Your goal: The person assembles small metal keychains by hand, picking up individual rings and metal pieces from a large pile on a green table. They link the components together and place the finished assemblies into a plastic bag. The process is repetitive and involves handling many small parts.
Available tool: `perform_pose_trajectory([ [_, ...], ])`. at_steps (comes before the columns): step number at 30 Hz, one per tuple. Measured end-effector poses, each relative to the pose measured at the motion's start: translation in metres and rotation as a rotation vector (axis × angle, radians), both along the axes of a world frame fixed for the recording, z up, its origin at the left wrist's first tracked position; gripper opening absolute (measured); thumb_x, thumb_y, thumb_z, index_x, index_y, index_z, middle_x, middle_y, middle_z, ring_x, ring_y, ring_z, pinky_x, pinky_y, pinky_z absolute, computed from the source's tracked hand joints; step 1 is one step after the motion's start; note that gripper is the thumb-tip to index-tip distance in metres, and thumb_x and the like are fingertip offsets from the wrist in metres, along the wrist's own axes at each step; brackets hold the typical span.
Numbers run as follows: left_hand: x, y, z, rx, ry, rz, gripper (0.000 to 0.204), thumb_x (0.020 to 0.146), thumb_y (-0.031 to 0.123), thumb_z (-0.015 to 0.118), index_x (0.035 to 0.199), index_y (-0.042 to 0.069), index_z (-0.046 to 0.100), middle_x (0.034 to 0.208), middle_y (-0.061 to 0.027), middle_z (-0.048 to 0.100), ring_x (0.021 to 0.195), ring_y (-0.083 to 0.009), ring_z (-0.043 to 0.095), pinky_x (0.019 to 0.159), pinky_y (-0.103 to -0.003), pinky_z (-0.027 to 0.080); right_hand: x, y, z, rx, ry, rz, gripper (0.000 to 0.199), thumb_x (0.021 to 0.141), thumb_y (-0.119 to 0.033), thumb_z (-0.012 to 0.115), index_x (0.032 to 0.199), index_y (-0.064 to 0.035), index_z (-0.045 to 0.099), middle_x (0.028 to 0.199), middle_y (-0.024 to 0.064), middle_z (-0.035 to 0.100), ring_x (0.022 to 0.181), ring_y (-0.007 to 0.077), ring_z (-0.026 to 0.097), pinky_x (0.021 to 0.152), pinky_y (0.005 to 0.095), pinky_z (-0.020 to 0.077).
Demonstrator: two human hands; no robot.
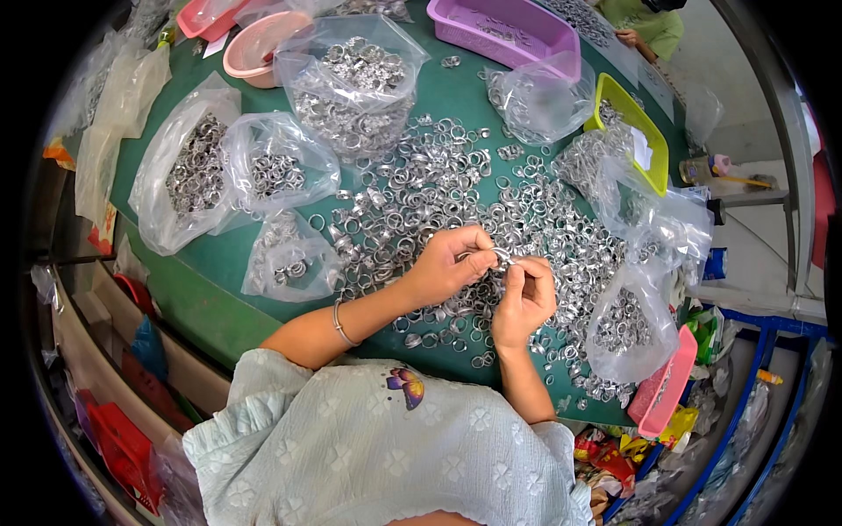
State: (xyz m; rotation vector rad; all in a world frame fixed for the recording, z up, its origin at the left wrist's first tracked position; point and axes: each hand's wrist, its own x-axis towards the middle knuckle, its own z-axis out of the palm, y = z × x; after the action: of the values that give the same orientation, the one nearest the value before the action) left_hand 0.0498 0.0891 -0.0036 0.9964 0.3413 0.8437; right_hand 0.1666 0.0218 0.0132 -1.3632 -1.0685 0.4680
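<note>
Silver metal rings point(502, 256) are pinched between my two hands, just above a wide pile of loose rings point(412, 202) on the green table point(206, 294). My left hand point(454, 263) closes on them with thumb and fingers from the left. From the right, my right hand point(524, 302) grips at the same spot with thumb and fingertips. How many rings are between the fingers I cannot make out. More rings lie scattered under and around both wrists.
Clear bags of rings stand at left point(197, 175), at back point(355, 96) and at right point(627, 324). Around the far edge are a pink bowl point(250, 74), a purple basin point(500, 44) and a yellow-green basket point(656, 158). Another person point(645, 26) sits at far right.
</note>
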Motion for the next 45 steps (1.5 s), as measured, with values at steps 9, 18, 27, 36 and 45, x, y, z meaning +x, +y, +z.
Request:
perform_pose_trajectory([
  [9,0.002,0.01,-0.019,-0.676,-0.388,-0.476,0.02,0.094,0.022,0.046,0.081,0.006,0.047,0.062,0.0041,0.038,0.046,-0.0009,0.032,0.039,-0.015,0.025,0.003,0.0,0.005,-0.07,-0.002,0.061,0.005,0.084,-0.002,0.058,0.083,0.0022,0.055,0.078,0.0043,0.054,0.062,0.0079,0.051,0.055,0.0194,0.0405],
  [18,0.002,0.009,-0.024,-0.848,-0.531,-0.688,0.027,0.096,0.023,0.039,0.086,0.001,0.049,0.058,0.0054,0.032,0.039,0.0008,0.028,0.03,-0.014,0.02,0.008,0.0,0.015,-0.076,0.043,0.071,0.005,0.077,0.004,0.062,0.079,0.0042,0.057,0.072,0.0099,0.056,0.062,0.0161,0.054,0.054,0.0246,0.0414],
  [27,-0.002,0.022,-0.006,-0.768,-0.377,-0.098,0.026,0.096,0.023,0.039,0.077,0.007,0.043,0.063,0.0016,0.037,0.049,-0.004,0.032,0.04,-0.016,0.027,0.032,-0.001,0.033,-0.114,-0.675,0.19,0.01,0.072,0.002,0.066,0.079,0.0026,0.059,0.071,0.0131,0.057,0.063,0.027,0.055,0.057,0.0336,0.0434],
  [36,-0.003,0.022,-0.014,-0.773,-0.426,-0.369,0.02,0.085,0.02,0.043,0.076,0.003,0.048,0.071,-0.0037,0.04,0.05,-0.0078,0.033,0.038,-0.018,0.027,0.076,0.053,0.009,-0.388,-0.622,0.16,0.023,0.08,-0.012,0.061,0.1,-0.0014,0.06,0.101,0.0174,0.059,0.096,0.0323,0.054,0.084,0.0381,0.0413],
  [45,0.003,0.007,-0.013,-0.654,-0.256,-0.475,0.026,0.071,0.008,0.04,0.095,0.001,0.047,0.062,-0.009,0.046,0.039,-0.0082,0.031,0.033,-0.019,0.024,0.074,0.044,0.001,-0.411,-0.821,0.612,0.028,0.074,-0.016,0.067,0.099,-0.0051,0.059,0.13,0.0108,0.042,0.118,0.0319,0.041,0.098,0.0428,0.0321],
])
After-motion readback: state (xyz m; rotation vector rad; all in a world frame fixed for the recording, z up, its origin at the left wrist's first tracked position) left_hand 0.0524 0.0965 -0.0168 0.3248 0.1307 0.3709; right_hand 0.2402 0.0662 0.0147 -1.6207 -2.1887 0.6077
